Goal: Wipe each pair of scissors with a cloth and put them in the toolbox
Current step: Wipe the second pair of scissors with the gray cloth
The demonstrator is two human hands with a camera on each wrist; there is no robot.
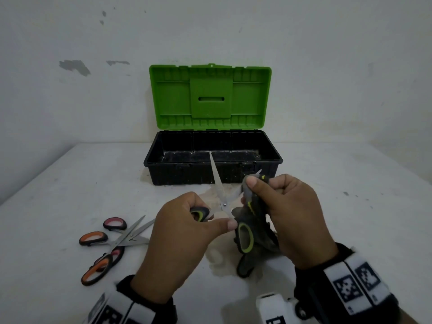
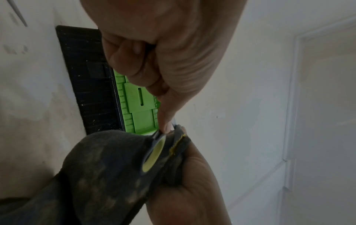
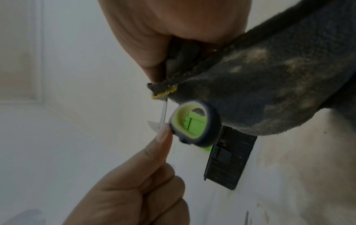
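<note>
Over the table's middle, my left hand [image 1: 187, 228] grips one handle of the green-and-grey scissors [image 1: 224, 204], which are spread wide. Their free handle loop [image 1: 245, 237] hangs toward me, and one bare blade [image 1: 215, 174] points up toward the toolbox [image 1: 163, 169]. My right hand [image 1: 285, 206] pinches a dark grey cloth [image 1: 253, 206] folded around the other blade. In the left wrist view the cloth [image 2: 108, 164] drapes beside the handle loop [image 2: 154, 153]. In the right wrist view the right hand [image 3: 163, 30] clamps the cloth [image 3: 260, 83] over the blade above the loop [image 3: 194, 126].
The black toolbox stands at the back with its green lid [image 1: 210, 97] raised against the wall; I see nothing lying inside it. Orange-handled scissors [image 1: 98, 265] and pink-handled scissors [image 1: 115, 224] lie crossed on the table at the front left.
</note>
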